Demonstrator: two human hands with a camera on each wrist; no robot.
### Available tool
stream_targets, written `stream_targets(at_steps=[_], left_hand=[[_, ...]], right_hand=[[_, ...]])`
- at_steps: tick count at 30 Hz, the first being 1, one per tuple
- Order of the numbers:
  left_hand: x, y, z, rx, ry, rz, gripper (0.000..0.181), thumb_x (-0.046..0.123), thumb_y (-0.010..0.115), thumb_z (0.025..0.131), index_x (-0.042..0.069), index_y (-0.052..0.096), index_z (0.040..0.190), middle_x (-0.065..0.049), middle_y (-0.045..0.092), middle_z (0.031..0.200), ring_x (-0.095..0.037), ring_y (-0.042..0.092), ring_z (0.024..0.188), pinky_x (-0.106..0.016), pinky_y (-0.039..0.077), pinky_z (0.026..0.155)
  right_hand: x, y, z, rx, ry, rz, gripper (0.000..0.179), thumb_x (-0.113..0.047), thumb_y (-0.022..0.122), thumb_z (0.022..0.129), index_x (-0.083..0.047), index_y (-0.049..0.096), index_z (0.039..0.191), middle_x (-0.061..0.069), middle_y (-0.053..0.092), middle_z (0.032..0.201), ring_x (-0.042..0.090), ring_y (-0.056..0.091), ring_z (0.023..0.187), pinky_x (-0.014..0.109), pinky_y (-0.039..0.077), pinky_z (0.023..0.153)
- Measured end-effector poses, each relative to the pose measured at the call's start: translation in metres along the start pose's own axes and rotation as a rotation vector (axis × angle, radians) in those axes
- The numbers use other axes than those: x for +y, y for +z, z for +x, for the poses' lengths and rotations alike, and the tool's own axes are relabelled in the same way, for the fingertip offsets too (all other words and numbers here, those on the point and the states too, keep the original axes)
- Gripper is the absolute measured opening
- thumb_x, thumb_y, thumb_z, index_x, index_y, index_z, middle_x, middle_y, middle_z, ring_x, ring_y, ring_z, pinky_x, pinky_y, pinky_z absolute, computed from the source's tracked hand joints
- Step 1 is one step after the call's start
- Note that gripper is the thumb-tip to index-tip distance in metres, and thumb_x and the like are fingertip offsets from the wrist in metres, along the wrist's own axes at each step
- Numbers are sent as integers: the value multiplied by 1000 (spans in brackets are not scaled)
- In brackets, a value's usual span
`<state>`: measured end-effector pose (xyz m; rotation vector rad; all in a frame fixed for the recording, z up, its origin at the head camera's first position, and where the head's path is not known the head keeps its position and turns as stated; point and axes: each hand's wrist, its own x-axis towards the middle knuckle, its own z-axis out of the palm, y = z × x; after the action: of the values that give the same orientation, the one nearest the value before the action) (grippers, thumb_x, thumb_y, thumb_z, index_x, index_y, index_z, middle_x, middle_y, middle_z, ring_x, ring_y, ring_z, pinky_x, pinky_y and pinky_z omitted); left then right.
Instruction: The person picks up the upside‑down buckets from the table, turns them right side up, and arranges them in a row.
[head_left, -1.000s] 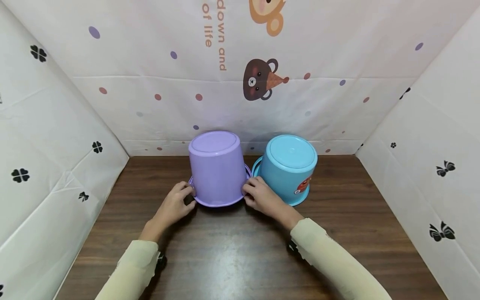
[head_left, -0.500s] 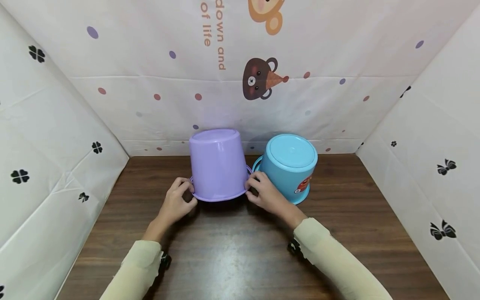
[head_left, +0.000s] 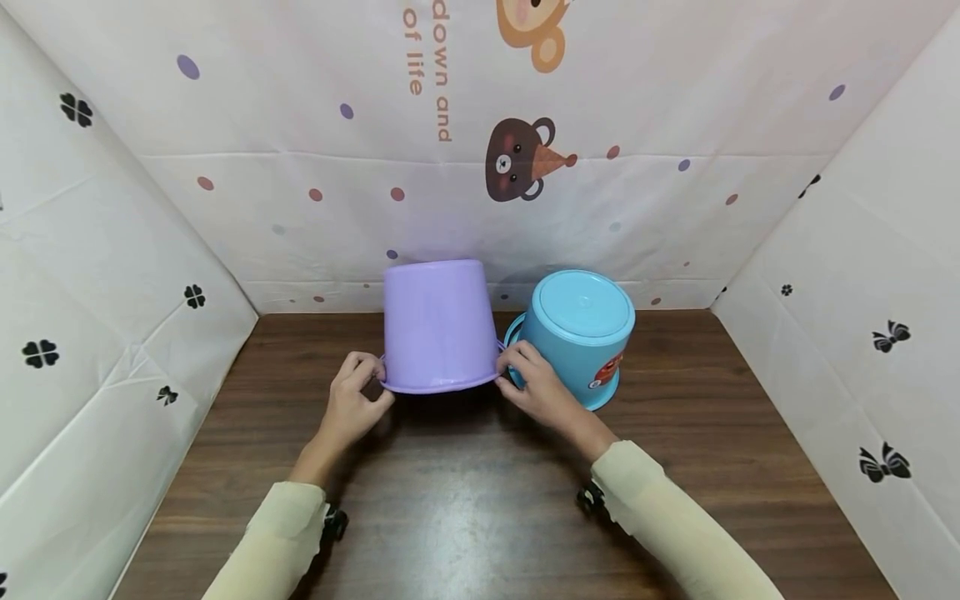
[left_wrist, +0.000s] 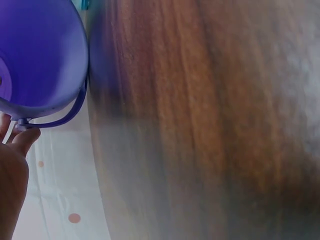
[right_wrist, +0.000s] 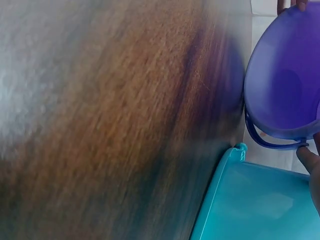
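Note:
A purple bucket (head_left: 438, 325) tips backward at the back of the table, its mouth down and its front rim raised. My left hand (head_left: 354, 402) grips the rim on the left side, thumb below. On the right side, my right hand (head_left: 543, 390) pinches the rim between thumb and fingers. Both wrist views look into the bucket's mouth, where its purple handle (left_wrist: 65, 120) hangs by the rim. Close beside my right hand stands a light blue bucket (head_left: 577, 350), upside down with a red label (head_left: 607, 371) on its side.
The brown wooden table (head_left: 457, 500) stretches in front of the buckets. Behind them rises a white patterned sheet (head_left: 300, 233) with dots and bears. White sheets with black clovers and bows flank the left and right sides.
Both hands have lifted the purple bucket's front rim and tilted it backward, so its base has turned out of sight. The light blue bucket has stayed put.

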<state>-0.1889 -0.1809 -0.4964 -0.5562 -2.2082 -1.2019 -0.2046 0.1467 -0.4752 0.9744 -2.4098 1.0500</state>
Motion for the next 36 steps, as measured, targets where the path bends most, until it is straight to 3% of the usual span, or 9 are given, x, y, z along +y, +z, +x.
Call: stream_targets(at_steps=[5,9,15,20,26,29,32,36], left_hand=[[2,0,-1,53,21,-2,23,-12,67,63,4,58,76,-9,57,91,-19,58,87,-16,46,70],[8,-1,-2,96,48,17,22,-10,65,62,7,59,76,-4,59,89,-16,58,83,-25,44,68],[22,-6,2,139,83,28,22,-11,63,62,7,62,76,-4,61,86,-18,56,72,-21,44,62],[38,-12,7,175,117,8,19,-11,65,66,4,65,77,-6,64,83,-20,54,69,-18,47,64],[55,-21,12,198,137,39,21,-11,70,66,4,65,79,-7,63,78,-11,50,67,-16,44,59],[62,-27,16,209,148,53,20,-10,71,67,3,66,81,-7,64,78,-11,55,67,-12,46,57],[68,-32,21,231,158,59,17,-8,73,69,1,67,81,-8,65,78,-18,62,68,-14,50,57],[78,-38,28,265,156,81,12,-4,73,72,0,68,82,-9,65,76,-21,64,70,-14,51,63]], right_hand=[[-3,-1,-3,1,13,14,8,-16,65,92,-15,59,98,0,54,107,13,54,104,30,50,88],[-5,0,-6,33,27,39,8,-14,63,93,-14,59,100,1,55,109,13,54,105,30,49,89],[-12,2,-9,148,27,104,11,-9,63,92,-11,61,103,4,57,111,16,55,107,29,48,93],[-23,2,-10,239,39,221,20,1,58,92,-8,62,110,9,56,114,18,55,109,36,52,93],[-34,-2,-10,306,1,325,37,15,55,87,0,59,121,18,53,120,19,54,114,33,49,100],[-40,-7,-8,339,-68,273,45,19,59,83,4,59,125,21,54,123,20,55,117,26,47,102],[-44,-15,-5,381,-131,201,52,21,62,78,4,58,127,22,56,127,24,56,120,21,45,103],[-49,-23,0,415,-163,188,54,22,62,78,5,57,129,21,57,129,29,56,122,25,45,104]])
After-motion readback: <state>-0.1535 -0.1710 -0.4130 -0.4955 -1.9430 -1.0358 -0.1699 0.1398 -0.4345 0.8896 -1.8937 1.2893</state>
